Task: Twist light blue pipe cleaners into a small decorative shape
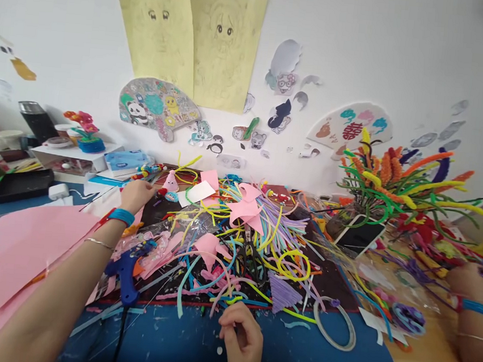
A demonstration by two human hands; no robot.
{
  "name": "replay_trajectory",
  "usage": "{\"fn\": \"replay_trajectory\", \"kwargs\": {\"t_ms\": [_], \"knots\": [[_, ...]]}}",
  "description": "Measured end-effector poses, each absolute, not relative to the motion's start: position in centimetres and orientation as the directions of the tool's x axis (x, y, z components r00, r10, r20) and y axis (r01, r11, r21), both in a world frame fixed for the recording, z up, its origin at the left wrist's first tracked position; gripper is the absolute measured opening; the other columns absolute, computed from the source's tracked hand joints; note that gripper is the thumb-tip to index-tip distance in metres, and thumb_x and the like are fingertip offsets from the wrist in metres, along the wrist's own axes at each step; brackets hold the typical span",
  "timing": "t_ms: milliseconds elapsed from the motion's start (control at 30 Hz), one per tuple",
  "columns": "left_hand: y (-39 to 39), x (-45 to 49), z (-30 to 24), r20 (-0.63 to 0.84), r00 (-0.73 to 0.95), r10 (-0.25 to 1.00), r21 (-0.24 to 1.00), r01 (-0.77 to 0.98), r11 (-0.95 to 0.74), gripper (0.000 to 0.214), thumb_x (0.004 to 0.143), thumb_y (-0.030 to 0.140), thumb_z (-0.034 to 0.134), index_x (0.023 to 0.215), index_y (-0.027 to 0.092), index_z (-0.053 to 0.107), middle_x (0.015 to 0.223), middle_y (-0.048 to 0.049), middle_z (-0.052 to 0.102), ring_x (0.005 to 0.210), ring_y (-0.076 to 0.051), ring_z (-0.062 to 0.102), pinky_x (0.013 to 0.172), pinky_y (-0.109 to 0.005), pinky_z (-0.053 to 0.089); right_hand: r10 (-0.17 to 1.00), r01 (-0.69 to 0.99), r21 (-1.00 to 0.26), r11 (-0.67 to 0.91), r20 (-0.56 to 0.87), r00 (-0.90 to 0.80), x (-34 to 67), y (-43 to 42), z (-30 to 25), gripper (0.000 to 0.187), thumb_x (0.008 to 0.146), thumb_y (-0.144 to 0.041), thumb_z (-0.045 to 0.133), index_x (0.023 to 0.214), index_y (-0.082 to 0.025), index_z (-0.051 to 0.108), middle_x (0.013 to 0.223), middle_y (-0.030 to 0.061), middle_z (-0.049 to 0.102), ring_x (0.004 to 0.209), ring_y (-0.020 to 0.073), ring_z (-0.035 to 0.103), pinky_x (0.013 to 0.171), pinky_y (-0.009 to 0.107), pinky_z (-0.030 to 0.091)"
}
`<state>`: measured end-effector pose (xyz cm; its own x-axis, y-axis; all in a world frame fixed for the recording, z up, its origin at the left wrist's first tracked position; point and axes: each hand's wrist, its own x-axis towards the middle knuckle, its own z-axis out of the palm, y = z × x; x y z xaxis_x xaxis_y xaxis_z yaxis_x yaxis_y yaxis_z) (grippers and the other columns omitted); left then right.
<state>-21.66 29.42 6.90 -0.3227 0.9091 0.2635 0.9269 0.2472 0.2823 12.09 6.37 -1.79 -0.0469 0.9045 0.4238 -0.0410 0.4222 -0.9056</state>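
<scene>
My left hand (pixel 136 195) reaches across to the back left, its fingers curled and mostly hidden by the back of the hand. Multicoloured fuzzy pieces (pixel 146 172) lie right beyond it, and whether it touches them is unclear. A small pink pointed figure (pixel 171 182) with a face stands beside its fingertips. My right hand (pixel 242 343) is loosely closed over the front of the blue table, thumb and fingers drawn together, with nothing visible in them. In front of it spreads a heap of pipe cleaners (pixel 288 225) with pink paper cut-outs (pixel 247 213) and scissors (pixel 249 256).
A blue glue gun (pixel 129 278) lies beside my left forearm, near pink sheets (pixel 25 251). A tape ring (pixel 350 334) lies front right. A phone (pixel 360 236) leans before a pipe-cleaner bouquet (pixel 395 179). Another hand (pixel 470 285) with a blue wristband appears at the right edge.
</scene>
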Motion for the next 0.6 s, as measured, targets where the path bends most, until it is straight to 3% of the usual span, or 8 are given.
{"fn": "replay_trajectory", "kwargs": {"t_ms": [67,167,200,233,300,400,500,600], "knots": [[29.3,-20.2,8.3,0.305,-0.268,0.914,0.274,0.944,0.185,0.047,0.082,0.044,0.045,0.093,0.007,0.072,0.091,-0.018,0.072,0.089,-0.034,0.063,0.072,-0.036,0.042,0.903,-0.047,-0.904,0.424,0.426,-0.049,12.1,6.3,-1.9,0.016,0.086,-0.016,0.048,0.077,-0.023,0.059,0.071,0.0013,0.054,0.059,0.0145,0.053,0.053,0.027,0.04],[28.0,-16.8,9.8,0.288,-0.088,0.954,0.276,0.961,0.006,0.041,0.083,0.045,0.045,0.09,0.015,0.073,0.091,-0.0083,0.074,0.084,-0.026,0.066,0.074,-0.03,0.044,0.903,-0.05,-0.903,0.426,0.428,-0.041,12.2,6.3,-2.1,0.015,0.086,-0.015,0.048,0.077,-0.023,0.059,0.071,0.0016,0.054,0.059,0.0149,0.053,0.052,0.026,0.04],[27.4,-15.5,10.0,0.263,0.03,0.964,0.282,0.954,-0.107,0.038,0.082,0.046,0.048,0.091,0.019,0.073,0.095,-0.0044,0.074,0.085,-0.023,0.066,0.077,-0.027,0.044,0.903,-0.051,-0.903,0.427,0.429,-0.036,12.2,6.3,-2.2,0.015,0.086,-0.015,0.049,0.077,-0.022,0.059,0.071,0.0017,0.054,0.059,0.0149,0.053,0.052,0.026,0.04],[26.7,-14.2,10.0,0.237,0.238,0.942,0.284,0.91,-0.301,0.039,0.083,0.046,0.05,0.1,0.018,0.071,0.103,-0.0057,0.073,0.09,-0.023,0.065,0.081,-0.028,0.045,0.903,-0.052,-0.902,0.428,0.429,-0.03,12.2,6.3,-2.2,0.015,0.086,-0.015,0.048,0.077,-0.022,0.058,0.071,0.0017,0.054,0.059,0.0148,0.053,0.052,0.026,0.04],[25.5,-11.9,9.2,0.204,0.465,0.862,0.262,0.822,-0.505,0.044,0.083,0.047,0.053,0.114,0.017,0.064,0.118,-0.0095,0.066,0.104,-0.025,0.061,0.089,-0.031,0.044,0.903,-0.051,-0.902,0.428,0.429,-0.025,12.3,6.3,-2.3,0.016,0.087,-0.016,0.048,0.077,-0.022,0.058,0.072,0.0017,0.054,0.06,0.0146,0.053,0.052,0.026,0.039],[24.8,-9.9,7.2,0.115,0.551,0.826,0.222,0.797,-0.562,0.065,0.076,0.041,0.064,0.132,0.013,0.046,0.136,-0.0169,0.051,0.123,-0.031,0.048,0.1,-0.038,0.038,0.901,-0.041,-0.901,0.432,0.433,-0.027,12.3,6.3,-2.4,0.016,0.088,-0.016,0.047,0.077,-0.022,0.057,0.071,0.0013,0.053,0.061,0.0145,0.053,0.053,0.026,0.04],[25.5,-9.9,5.7,-0.068,0.564,0.823,0.14,0.822,-0.552,0.083,0.07,0.03,0.069,0.141,0.012,0.03,0.146,-0.0197,0.036,0.133,-0.033,0.035,0.104,-0.039,0.033,0.899,-0.026,-0.9,0.436,0.437,-0.034,12.4,6.4,-2.7,0.016,0.088,-0.016,0.047,0.077,-0.022,0.057,0.071,0.0011,0.053,0.063,0.0144,0.053,0.054,0.025,0.04],[26.5,-10.8,5.7,-0.131,0.564,0.815,0.086,0.826,-0.557,0.076,0.07,0.023,0.067,0.139,0.019,0.034,0.141,-0.0137,0.045,0.127,-0.029,0.045,0.101,-0.035,0.037,0.898,-0.007,-0.898,0.44,0.44,-0.034,12.4,6.4,-2.9,0.016,0.089,-0.015,0.046,0.079,-0.021,0.057,0.073,0.0017,0.053,0.065,0.0146,0.054,0.054,0.025,0.041]]}}
